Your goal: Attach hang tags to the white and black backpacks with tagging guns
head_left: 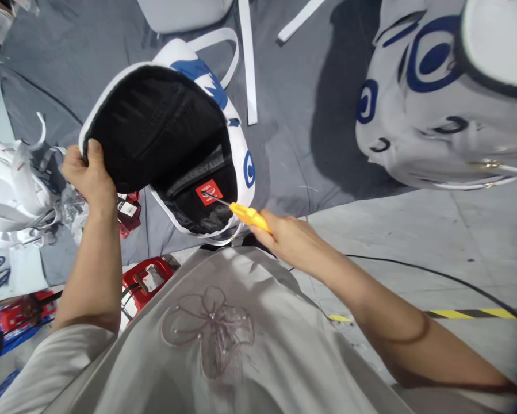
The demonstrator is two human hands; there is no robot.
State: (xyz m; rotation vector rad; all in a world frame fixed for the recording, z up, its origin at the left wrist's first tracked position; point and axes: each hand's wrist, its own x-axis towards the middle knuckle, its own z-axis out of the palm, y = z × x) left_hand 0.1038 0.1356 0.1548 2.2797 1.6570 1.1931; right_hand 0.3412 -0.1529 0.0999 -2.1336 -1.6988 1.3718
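Observation:
An unzipped white backpack with blue patterns lies on the grey cloth in front of me, its black lining showing. My left hand grips the edge of its raised front flap, thumb on the inside. My right hand is closed around a yellow-handled tool with a thin metal shaft; its exact kind is unclear. The shaft reaches into the bag's opening, and its tip is over the red label on the lining. Whether the tip touches the label I cannot tell.
Another white and blue bag stands at the right. More white bags are piled at the left, by red packets. A red container is below the table edge. A black cord crosses the tiled floor.

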